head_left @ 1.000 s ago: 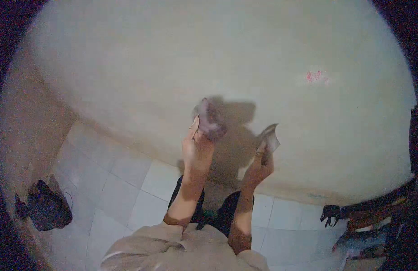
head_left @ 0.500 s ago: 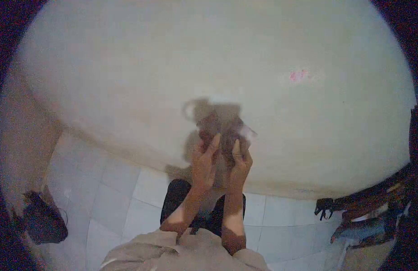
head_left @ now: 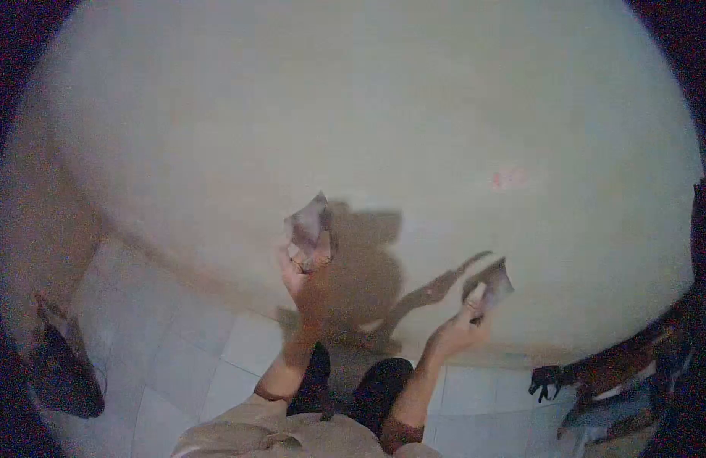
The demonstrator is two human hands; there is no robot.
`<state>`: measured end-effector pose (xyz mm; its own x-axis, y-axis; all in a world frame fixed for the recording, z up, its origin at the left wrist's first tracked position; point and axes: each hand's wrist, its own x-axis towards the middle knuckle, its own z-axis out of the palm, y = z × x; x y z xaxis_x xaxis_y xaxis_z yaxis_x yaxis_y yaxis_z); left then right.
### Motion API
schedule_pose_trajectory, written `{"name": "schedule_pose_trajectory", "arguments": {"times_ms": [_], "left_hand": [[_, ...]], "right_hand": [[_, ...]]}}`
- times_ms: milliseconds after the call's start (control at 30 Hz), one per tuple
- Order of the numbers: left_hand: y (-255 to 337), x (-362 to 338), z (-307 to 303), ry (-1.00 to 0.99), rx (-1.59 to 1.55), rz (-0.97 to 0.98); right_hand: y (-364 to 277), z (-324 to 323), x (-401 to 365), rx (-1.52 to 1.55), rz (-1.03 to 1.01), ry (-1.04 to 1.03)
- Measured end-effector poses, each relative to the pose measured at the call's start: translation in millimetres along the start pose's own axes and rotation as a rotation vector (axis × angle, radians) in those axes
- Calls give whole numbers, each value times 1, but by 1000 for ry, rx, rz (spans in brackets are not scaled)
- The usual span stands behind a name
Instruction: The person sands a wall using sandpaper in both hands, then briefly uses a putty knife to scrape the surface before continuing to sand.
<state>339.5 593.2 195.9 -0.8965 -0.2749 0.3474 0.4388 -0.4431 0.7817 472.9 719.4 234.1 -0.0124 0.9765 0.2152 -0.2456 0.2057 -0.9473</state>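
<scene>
Your left hand (head_left: pixel 299 259) was clamped on a thin greyish-purple piece (head_left: pixel 312 217), perhaps cloth, while your right hand (head_left: pixel 472 314) pinched a small grey pointed piece (head_left: pixel 497 284). You gripped both low, leaving their upper corners free near the broad pale wall (head_left: pixel 353 99).

We record both arms reaching forward, one on each side of our black-clad legs (head_left: pixel 382 385). Our bare left hand (head_left: pixel 301 258) sits farther forward than our bare right hand (head_left: pixel 469 317); the two are well apart. Left: fingers bent in a closed hold, wrist nearly in line with the bare left forearm (head_left: pixel 282 374), shadow crossing the wrist and part of the forearm. Right: thumb and fingers pinched together, the bare right forearm (head_left: pixel 424 375) slanting outward to the right. Exact finger placement is blurred on both hands.
</scene>
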Motion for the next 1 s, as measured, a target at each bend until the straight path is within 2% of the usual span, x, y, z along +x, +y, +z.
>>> {"name": "schedule_pose_trajectory", "arguments": {"times_ms": [33,67,100,133,167,233,267,333,467,533,567,633,667,733,767,800,867,1000], "left_hand": [[2,3,1,47,-137,-43],[6,5,-2,57,-126,-33],[13,5,-3,14,-34,-53],[26,-23,-39,-23,44,-64],[25,-23,-43,-19,54,-61],[11,-36,-36,86,423,-66],[2,-37,-37,90,419,-65],[-8,-47,-29,96,193,72],[25,-62,-22,153,218,99],[23,-54,-14,216,257,350],[23,-45,-10,216,259,353],[30,-26,4,246,493,755],[28,-18,8,236,491,750],[31,-6,14,66,442,783],[33,-13,15,37,405,542],[30,-15,17,31,399,550],[27,-16,18,57,235,307],[19,-21,2,173,357,408]], "right_hand": [[8,1,6,-89,-43,40],[14,6,11,-85,-33,25],[19,11,16,-88,-142,69],[28,-20,-8,-77,-265,111],[36,-24,-5,-78,-256,104],[59,-52,22,-198,-200,45],[67,-55,28,-196,-204,42],[77,-63,44,-194,-219,23],[59,-82,35,-207,-209,-21],[66,-78,45,-197,-509,-26],[67,-77,51,-195,-507,-28],[60,-74,60,-257,-879,-96],[62,-74,66,-265,-876,-89],[70,-73,77,-384,-933,-136],[74,-75,78,-383,-932,-123],[77,-77,79,-355,-863,-173],[82,-78,82,-312,-802,-227],[99,-77,81,-330,-824,-284]]}}
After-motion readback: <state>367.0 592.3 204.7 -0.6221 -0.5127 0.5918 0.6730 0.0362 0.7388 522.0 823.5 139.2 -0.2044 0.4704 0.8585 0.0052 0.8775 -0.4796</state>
